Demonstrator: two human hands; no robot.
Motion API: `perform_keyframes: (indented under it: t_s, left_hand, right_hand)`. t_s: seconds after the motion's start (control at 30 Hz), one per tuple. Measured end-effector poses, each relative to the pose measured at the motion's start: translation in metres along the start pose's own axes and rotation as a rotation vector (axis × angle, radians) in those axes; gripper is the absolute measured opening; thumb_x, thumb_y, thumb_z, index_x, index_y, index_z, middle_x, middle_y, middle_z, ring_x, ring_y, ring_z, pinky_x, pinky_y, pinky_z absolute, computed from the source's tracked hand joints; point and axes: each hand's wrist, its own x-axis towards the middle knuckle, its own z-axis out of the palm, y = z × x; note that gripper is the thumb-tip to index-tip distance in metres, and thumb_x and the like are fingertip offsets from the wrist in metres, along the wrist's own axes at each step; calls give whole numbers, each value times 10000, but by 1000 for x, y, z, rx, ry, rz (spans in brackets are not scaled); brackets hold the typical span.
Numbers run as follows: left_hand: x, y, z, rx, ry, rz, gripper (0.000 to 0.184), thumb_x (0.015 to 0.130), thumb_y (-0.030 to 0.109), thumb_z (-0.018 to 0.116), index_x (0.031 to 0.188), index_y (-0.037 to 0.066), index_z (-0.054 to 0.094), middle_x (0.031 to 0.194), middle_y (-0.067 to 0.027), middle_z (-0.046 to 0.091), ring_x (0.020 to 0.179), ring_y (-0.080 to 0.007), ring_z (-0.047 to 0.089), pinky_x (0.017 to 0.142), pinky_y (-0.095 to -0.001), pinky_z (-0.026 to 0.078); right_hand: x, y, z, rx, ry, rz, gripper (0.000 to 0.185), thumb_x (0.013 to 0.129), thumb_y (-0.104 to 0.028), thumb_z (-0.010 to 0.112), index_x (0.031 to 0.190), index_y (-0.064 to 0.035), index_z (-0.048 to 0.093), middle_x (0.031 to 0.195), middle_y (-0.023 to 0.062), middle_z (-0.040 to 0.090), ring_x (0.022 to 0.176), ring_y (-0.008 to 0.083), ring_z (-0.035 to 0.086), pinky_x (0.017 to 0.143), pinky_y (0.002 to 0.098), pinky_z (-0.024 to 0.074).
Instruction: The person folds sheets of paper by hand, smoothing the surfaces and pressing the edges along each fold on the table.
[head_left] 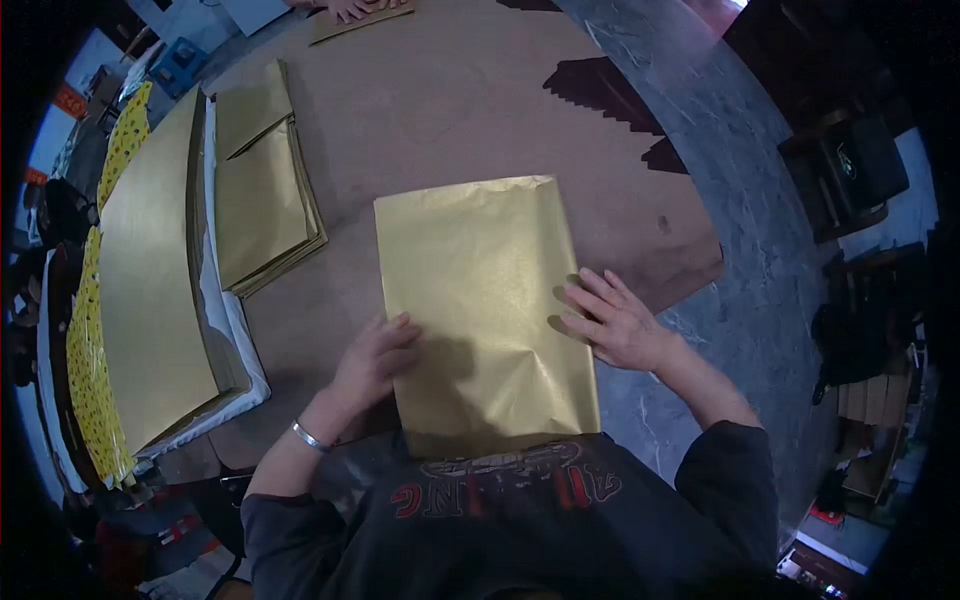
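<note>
A large sheet of gold paper (480, 270), seemingly folded, lies in front of me with its near edge against my shirt. Creases run across its lower right part. My right hand (618, 322) is at the paper's right edge, fingers spread over it. At the left edge is my left hand (380, 355), fingers loosely bent and a little apart; whether they press on the paper I cannot tell. A metal bracelet (308, 436) circles my left wrist.
Folded gold papers (262, 205) lie stacked on the brown table (420, 110), left of me. Beside them is a thick stack of gold sheets (150, 270) with white wrapping. Dark jagged pieces (605, 95) sit at right. Another person's hands (350, 8) rest on gold paper opposite.
</note>
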Motion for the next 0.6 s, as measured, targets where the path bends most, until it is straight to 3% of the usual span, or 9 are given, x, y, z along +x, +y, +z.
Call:
perform_keyframes:
  t_s: [0.13,0.3,0.37,0.47,0.5,0.53,0.57,0.6]
  left_hand:
    - [-3,-2,-2,79,-75,-43,273,704,71,723,976,93,706,1257,-91,618,1252,-311,543,1061,-518,416]
    - [-1,5,-6,138,-119,-84,239,745,64,706,979,111,711,1281,-88,603,1277,-279,523,1049,-520,420]
    - [-2,-6,0,4,-28,-43,217,764,49,701,973,105,709,1220,-93,638,1227,-291,563,1018,-499,439]
    - [3,-3,-3,-195,141,-253,213,794,36,694,1006,56,679,1013,-123,709,1010,-348,669,871,-435,522]
    - [5,-3,-7,-222,131,-298,201,799,49,691,999,46,673,1007,-140,707,984,-351,674,843,-411,531]
    - [8,-5,-11,-249,122,-344,192,803,63,688,992,37,668,1001,-157,704,958,-353,679,814,-388,539]
    - [18,2,-16,-181,198,-335,132,837,114,675,924,15,664,911,-188,694,847,-341,689,738,-360,534]
    - [28,4,-17,-180,201,-334,132,837,114,675,924,15,664,911,-188,694,847,-341,689,738,-360,534]
  right_hand:
    - [-2,17,10,83,-105,-23,397,807,-230,715,1180,-142,613,1390,109,499,1335,299,450,1044,552,414]
    - [-17,23,30,101,12,-17,389,788,-194,726,1162,-134,634,1352,95,553,1322,298,476,1052,556,403]
    - [-20,21,33,173,52,59,290,815,-170,711,1095,-114,663,1318,86,593,1307,311,492,1061,568,374]
    - [-16,16,36,313,156,181,191,857,-150,676,1041,-99,680,1259,76,638,1294,315,509,1069,560,353]
    - [-9,7,34,314,252,252,120,892,-130,632,974,-56,679,1129,120,680,1183,325,584,1032,518,382]
    - [-5,4,38,310,256,250,120,892,-130,632,974,-56,679,1129,120,680,1183,325,584,1032,518,382]
    - [-2,3,44,335,372,354,113,894,-114,618,960,-39,670,1068,140,680,1090,335,609,986,493,404]
    - [3,1,49,361,485,457,108,896,-98,604,947,-21,662,1006,159,679,998,345,635,940,468,426]
